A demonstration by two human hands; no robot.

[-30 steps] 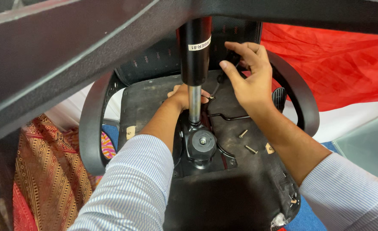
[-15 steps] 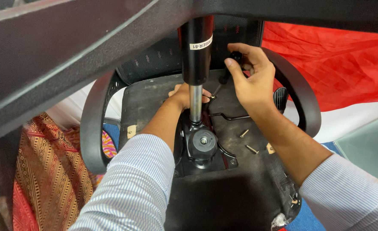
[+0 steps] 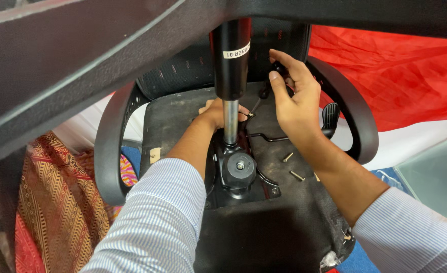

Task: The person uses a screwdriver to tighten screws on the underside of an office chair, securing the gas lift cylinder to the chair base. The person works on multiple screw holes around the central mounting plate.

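— Small dark fitting [image 3: 279, 68] up at the seam between seat underside [image 3: 183, 121] and mesh backrest [image 3: 183, 71], beyond the gas-lift column [image 3: 231, 55]?

— Yes. Sits far side of the column, toward the right armrest [image 3: 357, 116]. Pinched between thumb and fingers of the right hand [image 3: 296, 101]; much nearer that hand than the other.

— And the left hand [image 3: 214, 111]?

— Flat-ish on the seat underside right behind the column's shiny rod, fingers curled around something small there, perhaps a screw; hard to tell, since the rod hides most of it.

— Long axis of the column?

— Runs toward the camera, straight between the two forearms. Hands apart, one either side.

— Anything loose?

— Two screws [image 3: 292, 167] lying near the right wrist, beside the black mechanism plate [image 3: 238, 174].
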